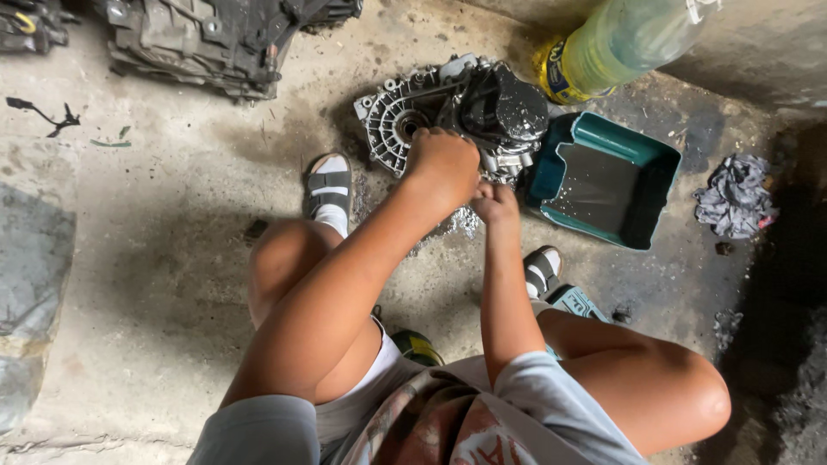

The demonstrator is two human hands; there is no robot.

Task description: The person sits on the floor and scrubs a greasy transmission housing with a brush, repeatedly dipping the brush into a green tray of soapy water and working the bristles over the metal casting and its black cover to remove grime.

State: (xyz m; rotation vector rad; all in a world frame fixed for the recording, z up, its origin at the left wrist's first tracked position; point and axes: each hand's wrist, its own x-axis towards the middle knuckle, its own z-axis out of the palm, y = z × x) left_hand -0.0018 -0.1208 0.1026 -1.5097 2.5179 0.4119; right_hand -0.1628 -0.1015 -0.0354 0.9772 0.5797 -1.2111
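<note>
**Both hands on the gearbox housing, squatting on the concrete floor**

You are squatting low, knees spread, with the gearbox housing [457, 116] on the floor just beyond your feet, in the far middle of the scene. It lies on its side: a ribbed, silver round flange faces left, and a dark, oily rounded cover sits on its right half.

Your left hand [444, 164] is curled into a fist on the near edge of the housing, just below the ribbed flange; the fingers are folded under, so you cannot tell what, if anything, they grip. Your right hand [495, 202] is just beside it, lower and to the right, fingers bunched narrow against the housing's near side; whatever it pinches is hidden.

Immediately right of the housing stands a teal plastic tray [642, 146] with dark liquid in it. Behind it, far right, leans a large clear bottle [620, 43] of yellowish fluid. A crumpled grey rag [735, 196] lies well to the right of the tray.

Your sandalled left foot [329, 191] rests near the housing's left side; the right foot [541, 269] is near the tray's near corner. Far left sits another greasy engine part [207, 39].
</note>
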